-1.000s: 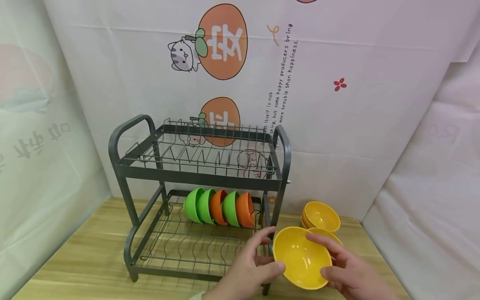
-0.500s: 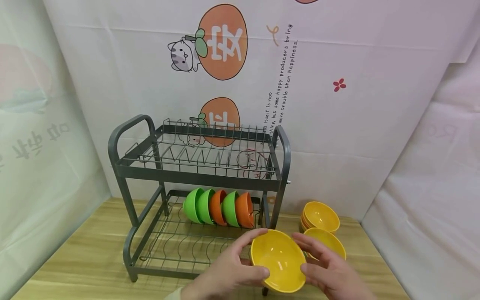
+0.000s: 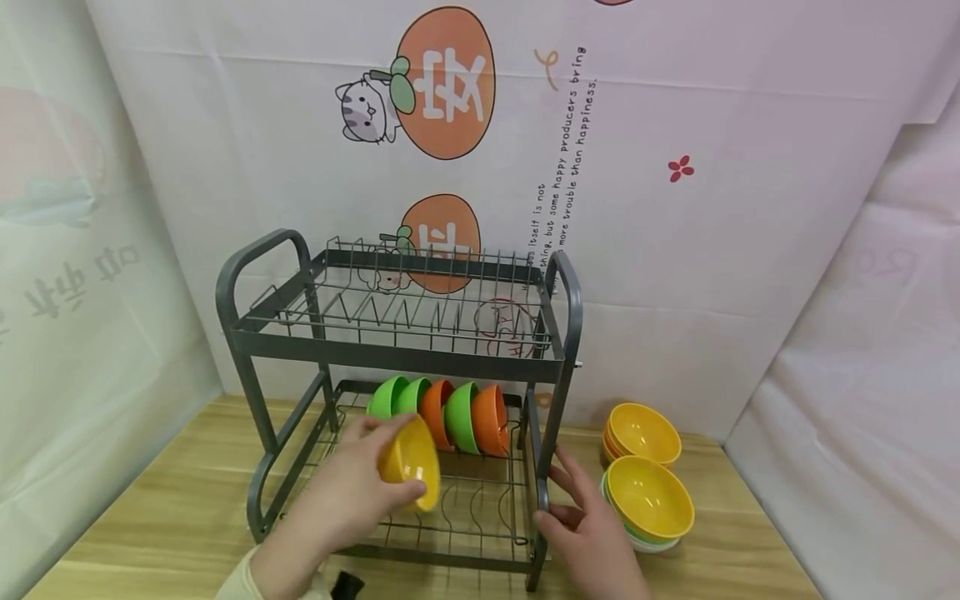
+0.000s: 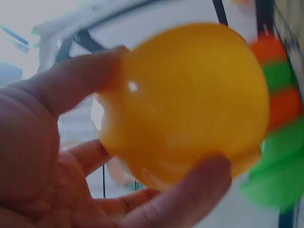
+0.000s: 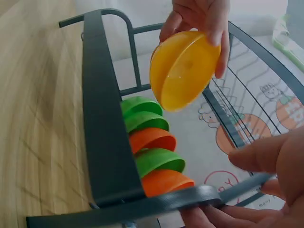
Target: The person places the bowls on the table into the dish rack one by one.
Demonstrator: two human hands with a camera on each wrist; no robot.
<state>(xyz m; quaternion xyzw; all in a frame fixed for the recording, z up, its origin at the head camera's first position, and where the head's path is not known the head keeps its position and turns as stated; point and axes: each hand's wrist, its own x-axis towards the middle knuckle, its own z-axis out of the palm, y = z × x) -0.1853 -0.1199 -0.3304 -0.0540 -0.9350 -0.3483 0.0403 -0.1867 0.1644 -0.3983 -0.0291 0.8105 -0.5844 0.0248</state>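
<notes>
In the head view my left hand (image 3: pixel 360 471) holds a yellow bowl (image 3: pixel 417 467) on its side, thumb at the near edge and fingers at the far edge. The bowl is over the lower tier of a dark grey dish rack (image 3: pixel 397 357), in front of a row of bowls. The left wrist view shows the rounded outside of the yellow bowl (image 4: pixel 190 104) between thumb and fingers. My right hand (image 3: pixel 592 533) is at the rack's right front post, its thumb and fingers spread on either side of it. In the right wrist view the thumb (image 5: pixel 256 156) stands apart from the rail.
Several green (image 3: pixel 461 417) and orange bowls (image 3: pixel 490 421) stand on edge along the back of the lower tier. Right of the rack are two stacks topped by yellow bowls, a far stack (image 3: pixel 645 433) and a near stack (image 3: pixel 651 498). A printed cloth (image 3: pixel 750 250) hangs behind.
The yellow bowl, earlier held between both hands right of the rack, has moved left over the lower tier in my left hand. My right hand has let go and moved to the rack's post.
</notes>
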